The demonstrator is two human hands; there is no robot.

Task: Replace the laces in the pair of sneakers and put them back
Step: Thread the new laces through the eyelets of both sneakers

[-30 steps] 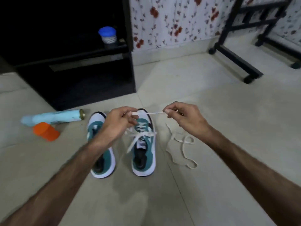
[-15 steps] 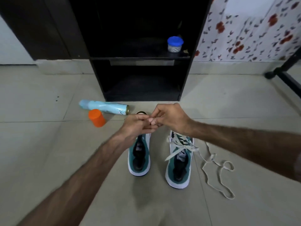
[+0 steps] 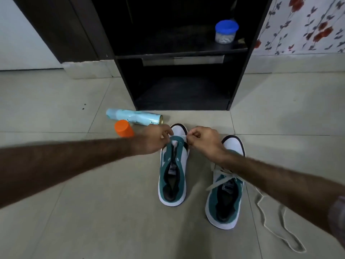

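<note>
- Hands over the toe end of the left sneaker: left hand and right hand each pinch one end of a short white lace, fingers curled tight round it, just above the front eyelets.
- Likely reason for this hold: the lace starts at the lowest eyelets, so both ends are kept level there.
- Left sneaker shows bare eyelets along the tongue; lacing looks barely begun.
- Right sneaker stands just beside it, loosely laced, partly under the right forearm.
- Loose lace trails on the floor tiles to its right.
- Black shelf unit stands open ahead, probably where the pair goes back.
- Spray can and orange cap lie near the left hand.
</note>
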